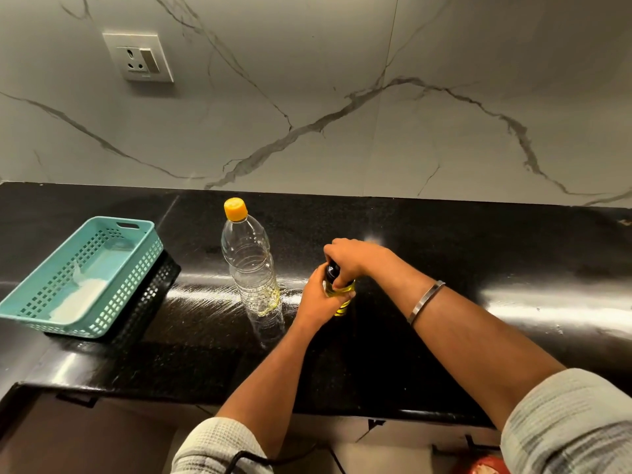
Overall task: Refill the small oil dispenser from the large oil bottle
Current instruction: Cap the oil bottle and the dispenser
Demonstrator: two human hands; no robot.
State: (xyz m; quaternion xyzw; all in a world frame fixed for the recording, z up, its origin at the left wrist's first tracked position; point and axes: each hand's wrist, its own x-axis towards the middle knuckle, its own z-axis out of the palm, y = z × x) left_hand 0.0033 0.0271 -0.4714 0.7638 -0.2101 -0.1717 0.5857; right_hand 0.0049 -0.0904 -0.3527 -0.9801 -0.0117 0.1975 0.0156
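At frame centre, the left hand (316,299) grasps the oil-filled small dispenser (340,295) while the right hand (352,258) clenches its black top (332,271), apparently screwing it on. The capped, nearly empty large bottle (251,265) stands just left. Next likely calls for final tightening.

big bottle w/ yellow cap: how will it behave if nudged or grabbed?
The big bottle looks nearly empty, only a little oil at the base, so probably light and tippy. Thin ribbed plastic likely flexes when squeezed. Possibly slick: the counter nearby looks smeared.
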